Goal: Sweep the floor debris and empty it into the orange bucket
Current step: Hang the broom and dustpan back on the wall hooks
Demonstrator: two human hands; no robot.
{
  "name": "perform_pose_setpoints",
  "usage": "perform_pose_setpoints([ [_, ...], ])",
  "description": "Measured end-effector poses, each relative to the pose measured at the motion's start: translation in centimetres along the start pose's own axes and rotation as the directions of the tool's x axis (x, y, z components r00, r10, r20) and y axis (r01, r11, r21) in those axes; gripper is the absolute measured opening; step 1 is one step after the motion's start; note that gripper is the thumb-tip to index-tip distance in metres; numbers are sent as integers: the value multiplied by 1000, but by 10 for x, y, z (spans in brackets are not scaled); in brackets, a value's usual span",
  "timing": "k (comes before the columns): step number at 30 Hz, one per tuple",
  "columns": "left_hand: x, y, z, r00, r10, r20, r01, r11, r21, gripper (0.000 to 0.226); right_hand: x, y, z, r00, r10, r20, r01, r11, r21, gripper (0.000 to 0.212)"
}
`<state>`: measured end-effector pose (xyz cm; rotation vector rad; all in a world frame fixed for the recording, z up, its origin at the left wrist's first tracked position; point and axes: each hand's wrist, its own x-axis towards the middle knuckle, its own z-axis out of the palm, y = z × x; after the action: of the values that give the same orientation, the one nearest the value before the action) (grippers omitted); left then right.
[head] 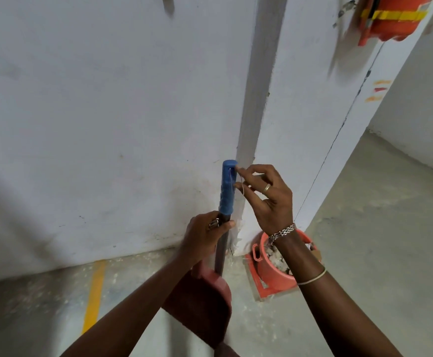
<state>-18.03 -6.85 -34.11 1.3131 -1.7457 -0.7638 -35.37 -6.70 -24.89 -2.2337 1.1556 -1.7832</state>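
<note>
A broom handle (221,249) with a blue grip (227,188) stands upright against the white wall. My left hand (205,234) grips the grey shaft just under the blue grip. My right hand (267,197) pinches a thin string loop at the top of the blue grip with thumb and forefinger. A dark red dustpan (200,302) hangs below my left forearm. The orange bucket (269,270) sits on the floor at the foot of the pillar, holding white debris, partly hidden by my right wrist.
An orange frame (258,282) lies under the bucket. A yellow line (95,295) is painted on the dusty concrete floor. An orange object with a yellow band (395,18) hangs on the wall at top right. The white pillar (300,112) stands just behind the broom.
</note>
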Motion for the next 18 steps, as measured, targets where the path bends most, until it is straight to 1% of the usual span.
perform_pose_setpoints([
  [2,-3,-6,1,1000,3,18,-3,1000,6,40,2,1,2,998,-20,61,20,1000,-5,22],
  [4,-7,-4,0,999,-6,31,5,1000,17,34,5,0,5,999,37,35,-38,999,25,14],
  [5,-8,-4,0,999,-23,40,22,999,23,32,9,-2,7,996,88,8,-88,994,69,11],
  [6,-10,-3,0,998,-38,54,37,999,24,32,14,-5,8,989,150,-7,-147,980,137,11],
  [8,-13,-2,1,994,-43,103,43,999,1,36,26,-11,8,965,261,15,-256,930,263,18],
  [10,-16,0,-1,991,10,131,-8,1000,-22,28,34,-15,9,940,336,62,-338,884,323,28],
  [11,-18,4,-5,991,36,129,-28,998,-63,22,33,-15,10,929,361,78,-365,862,351,32],
  [12,-18,8,-11,992,31,120,-15,991,-135,23,31,-16,12,920,382,87,-385,840,381,35],
  [15,-14,17,-32,992,-71,102,106,911,-398,34,16,-14,17,901,420,110,-427,813,396,41],
  [17,-9,17,-44,991,-121,64,137,858,-496,38,6,-11,20,883,453,124,-464,803,375,43],
  [18,-8,18,-49,991,-127,38,128,843,-523,38,2,-11,20,876,466,122,-476,800,365,43],
])
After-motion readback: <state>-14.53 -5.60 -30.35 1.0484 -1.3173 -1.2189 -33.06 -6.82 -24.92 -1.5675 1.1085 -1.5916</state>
